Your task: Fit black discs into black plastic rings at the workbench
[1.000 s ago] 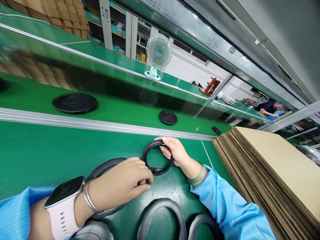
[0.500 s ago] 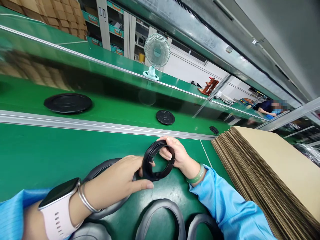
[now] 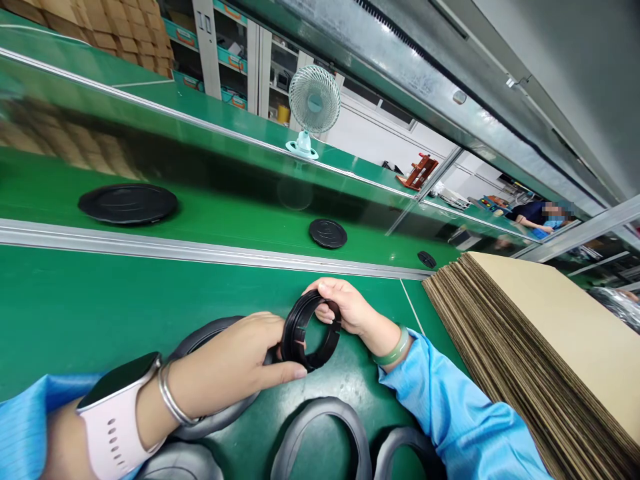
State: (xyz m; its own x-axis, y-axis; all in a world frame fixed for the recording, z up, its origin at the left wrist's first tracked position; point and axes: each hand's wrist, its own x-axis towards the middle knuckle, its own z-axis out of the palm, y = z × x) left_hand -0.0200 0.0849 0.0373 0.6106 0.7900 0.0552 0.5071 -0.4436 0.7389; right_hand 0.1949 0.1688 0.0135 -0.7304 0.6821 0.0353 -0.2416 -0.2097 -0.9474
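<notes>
Both my hands grip one black plastic ring (image 3: 299, 328), tilted up off the green bench. My left hand (image 3: 235, 363) pinches its near left edge between thumb and fingers. My right hand (image 3: 345, 308) closes on its far right rim. Under my left hand lies a larger grey ring (image 3: 200, 337) flat on the bench. Two more grey rings (image 3: 325, 433) lie near the front edge, partly cut off by the frame.
A thick stack of flat cardboard sheets (image 3: 545, 340) fills the right side. Beyond a metal rail, black discs (image 3: 127, 203) ride the green conveyor. A small desk fan (image 3: 313, 107) stands on the far shelf. Another person (image 3: 540, 217) sits far right.
The black ring has been lifted from lying flat to standing on edge between my hands. The discs on the conveyor have drifted left.
</notes>
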